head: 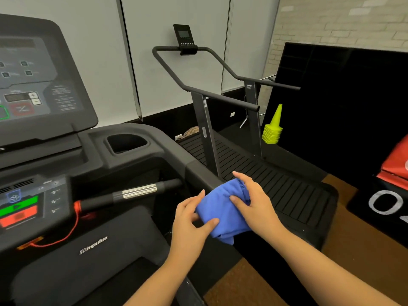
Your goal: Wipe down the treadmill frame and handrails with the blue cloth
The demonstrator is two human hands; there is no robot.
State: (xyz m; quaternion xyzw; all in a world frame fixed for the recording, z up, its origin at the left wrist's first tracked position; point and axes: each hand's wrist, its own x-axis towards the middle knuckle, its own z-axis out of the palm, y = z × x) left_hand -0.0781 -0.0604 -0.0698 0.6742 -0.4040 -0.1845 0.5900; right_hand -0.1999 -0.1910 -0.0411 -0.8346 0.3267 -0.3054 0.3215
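Gym floor and pale wall panels frame the scene: you hold the blue cloth at the right side of the treadmill.
Your left grip pinches the bunched cloth's near edge, thumb on top. Your right grip clasps its far side, thumb pressed into the fabric. Whether the cloth touches the treadmill's right side rail is unclear. Right of the treadmill stand a slatted runner and stacked yellow cones.

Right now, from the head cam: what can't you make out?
Head view only:
- handrail under the blue cloth: covered by cloth, left hand and right hand; contact unclear.
- console: cut by left edge, instruction print blurred.
- curved treadmill display: too small to read.
- red object: cut by right edge.
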